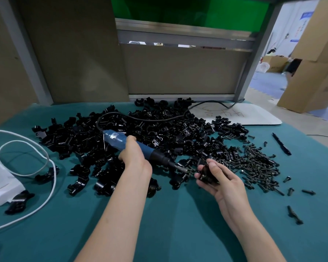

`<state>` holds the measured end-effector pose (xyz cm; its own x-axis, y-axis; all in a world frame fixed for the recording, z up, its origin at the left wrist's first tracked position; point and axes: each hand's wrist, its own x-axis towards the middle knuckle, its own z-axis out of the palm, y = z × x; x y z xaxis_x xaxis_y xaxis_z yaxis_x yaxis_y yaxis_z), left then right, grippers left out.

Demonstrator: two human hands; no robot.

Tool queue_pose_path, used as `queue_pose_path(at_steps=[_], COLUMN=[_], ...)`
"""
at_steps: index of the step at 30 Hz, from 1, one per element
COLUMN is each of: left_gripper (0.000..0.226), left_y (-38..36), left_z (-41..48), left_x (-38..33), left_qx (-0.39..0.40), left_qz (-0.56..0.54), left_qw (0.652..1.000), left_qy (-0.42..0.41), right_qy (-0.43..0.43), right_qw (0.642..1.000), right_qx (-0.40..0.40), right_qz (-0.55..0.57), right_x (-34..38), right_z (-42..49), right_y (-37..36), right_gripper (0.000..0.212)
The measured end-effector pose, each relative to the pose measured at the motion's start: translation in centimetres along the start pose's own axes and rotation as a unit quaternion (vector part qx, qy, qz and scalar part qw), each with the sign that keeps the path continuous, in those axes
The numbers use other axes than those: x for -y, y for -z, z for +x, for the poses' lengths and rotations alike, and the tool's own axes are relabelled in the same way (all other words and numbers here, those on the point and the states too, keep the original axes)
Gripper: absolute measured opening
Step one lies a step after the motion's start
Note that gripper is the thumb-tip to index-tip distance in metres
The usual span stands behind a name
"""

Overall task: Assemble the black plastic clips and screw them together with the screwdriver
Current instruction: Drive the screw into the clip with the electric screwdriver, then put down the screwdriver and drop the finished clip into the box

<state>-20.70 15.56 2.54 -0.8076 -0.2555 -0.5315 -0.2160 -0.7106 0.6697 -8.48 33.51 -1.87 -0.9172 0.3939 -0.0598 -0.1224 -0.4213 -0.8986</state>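
Lying in the left grip (133, 157), fingers curled round it, the screwdriver (150, 153) points its tip just beside the black clip (206, 175). Right grip (222, 180) pinches that clip.

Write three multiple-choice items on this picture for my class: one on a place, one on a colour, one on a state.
1. Where do the screws lie, relative to the clip pile?
A. to its left
B. to its right
C. behind it

2. What colour is the screwdriver body?
A. blue
B. red
C. yellow

3. What is the right hand doing?
A. lying flat, empty
B. hanging idle
C. holding a clip

Answers:
1 B: the screws spread out to the right of the clips.
2 A: the body gripped by the left hand is blue.
3 C: its fingers curl round a clip at the screwdriver's tip.
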Motion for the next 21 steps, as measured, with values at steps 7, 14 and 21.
queue_pose_path(at_steps=[7,14,21], left_gripper=[0.069,0.012,0.038], left_y=[-0.9,-0.3,3.7], left_z=[-2.2,-5.8,-8.1], left_x=[0.7,4.5,11.1], left_qx=[0.043,0.254,0.327], left_qz=[0.234,0.469,0.566], left_qw=[0.955,0.752,0.568], left_qy=[-0.175,-0.387,-0.500], right_qy=[-0.020,-0.027,-0.056], right_qw=[0.999,0.997,0.995], right_qx=[0.007,-0.011,-0.052], right_qz=[0.046,0.076,0.066], right_x=[0.5,0.6,1.2], right_z=[-0.1,-0.2,-1.0], right_y=[0.1,0.0,0.3], right_gripper=[0.043,0.029,0.020])
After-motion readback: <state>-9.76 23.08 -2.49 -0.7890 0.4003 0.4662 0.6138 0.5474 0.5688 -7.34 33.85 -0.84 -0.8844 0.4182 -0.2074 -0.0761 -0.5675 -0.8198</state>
